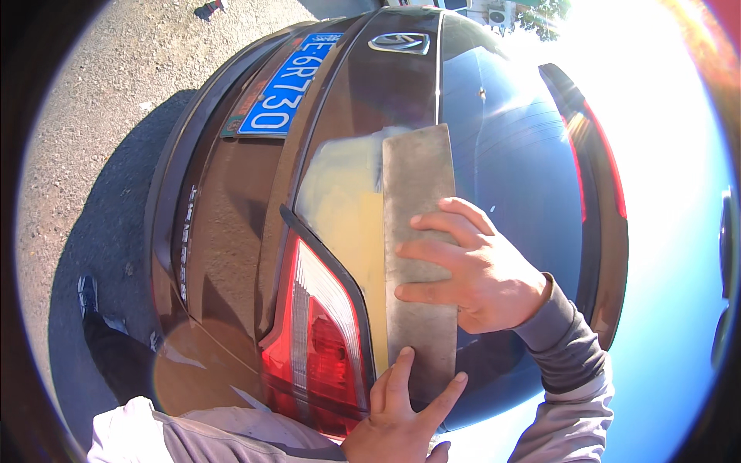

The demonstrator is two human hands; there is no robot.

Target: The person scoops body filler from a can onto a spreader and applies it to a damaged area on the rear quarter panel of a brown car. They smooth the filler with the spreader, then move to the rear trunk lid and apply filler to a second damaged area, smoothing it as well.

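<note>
A long, flat grey-brown rectangular sheet (pixel 421 174) lies against the back corner of a brown car, along the edge of the rear window. Whether it is metal or abrasive paper I cannot tell. My right hand (pixel 490 270) grips it from the right, fingers bent over its face and pressing it. Below, my left hand (pixel 397 420) has its fingers stretched and spread, their tips on the sheet's lower end and by its right edge. Left of the sheet shows a patch of pale yellow body filler (pixel 340 193), smooth and dull, running down beside the tail light (pixel 320 339).
The rear window (pixel 502 147) curves away to the right, up to a brown spoiler (pixel 606 185). A blue number plate (pixel 289 85) and a chrome badge (pixel 399 43) sit on the tailgate. Gravelly ground (pixel 108 100) lies at the left, with my shoe (pixel 87 295) on it.
</note>
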